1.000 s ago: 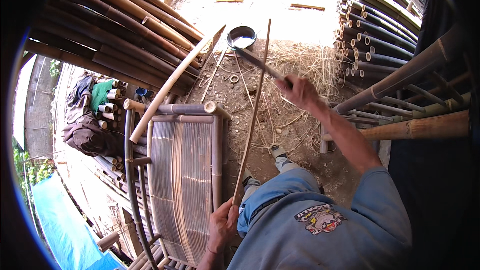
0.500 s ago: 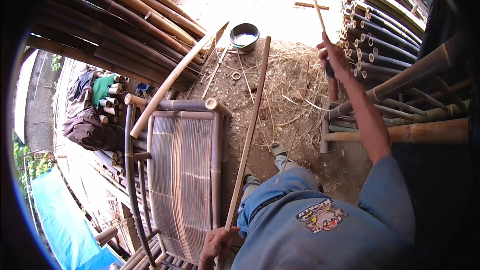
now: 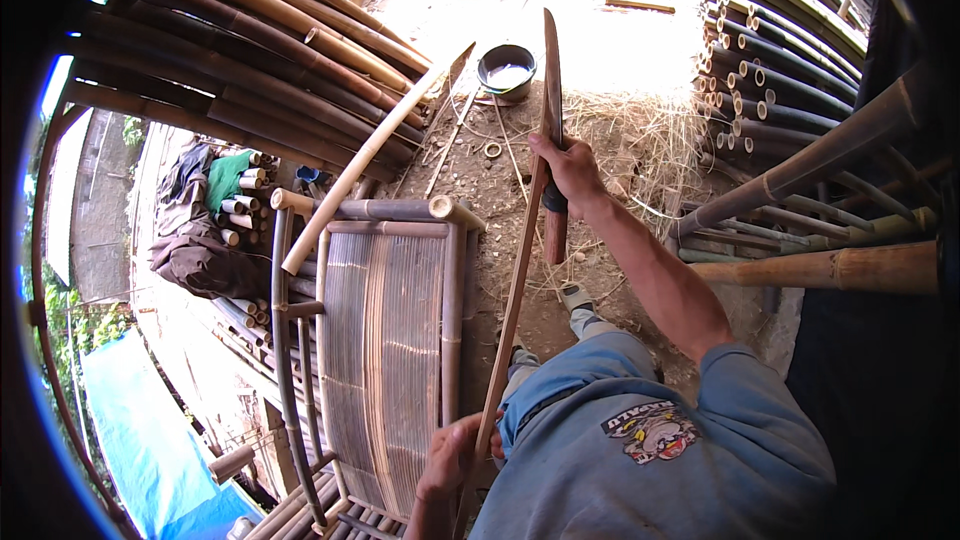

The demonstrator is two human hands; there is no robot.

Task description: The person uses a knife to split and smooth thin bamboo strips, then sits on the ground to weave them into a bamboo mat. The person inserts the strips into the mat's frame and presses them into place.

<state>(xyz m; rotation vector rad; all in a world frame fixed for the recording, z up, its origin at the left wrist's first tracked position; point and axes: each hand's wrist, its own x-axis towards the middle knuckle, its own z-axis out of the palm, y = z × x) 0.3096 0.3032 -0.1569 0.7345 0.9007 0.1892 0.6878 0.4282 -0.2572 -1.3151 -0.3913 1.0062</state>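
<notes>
Near lower right corner of slatted bench [image 3: 385, 370], holds lower part of bamboo strip [image 3: 511, 310] in curled fingers of left hand [image 3: 452, 455]. Right of bench's upper right corner, grips knife [image 3: 555, 238] in wrapped fingers of right hand [image 3: 572, 175].

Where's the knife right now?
Head view, just right of centre: the knife is in the person's right hand, alongside the bamboo strip, its blade pointing up the picture past the right side of the black bucket.
</notes>
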